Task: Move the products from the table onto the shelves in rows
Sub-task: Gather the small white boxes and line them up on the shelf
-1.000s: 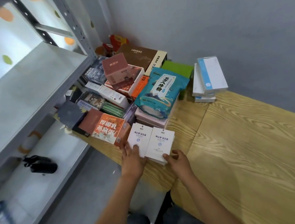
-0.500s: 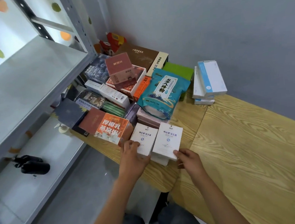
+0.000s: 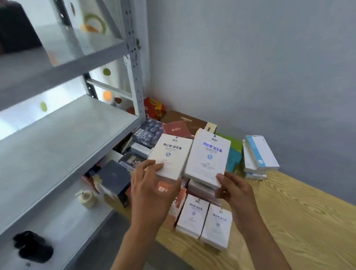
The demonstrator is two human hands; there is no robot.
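Since a second ago I've lifted two white boxes off the bench [image 3: 309, 220]: my left hand [image 3: 150, 189] grasps one white box [image 3: 171, 154], my right hand [image 3: 234, 191] the other white box [image 3: 208, 156], both above the product pile [image 3: 151, 135]. Two matching boxes [image 3: 204, 221] lie below. The shelf [image 3: 44, 146] stands left; labels blur.

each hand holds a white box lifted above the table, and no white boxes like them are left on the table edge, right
Not quite. The left hand and right hand each hold a lifted white box, but the head view shows two matching white boxes left on the table edge.
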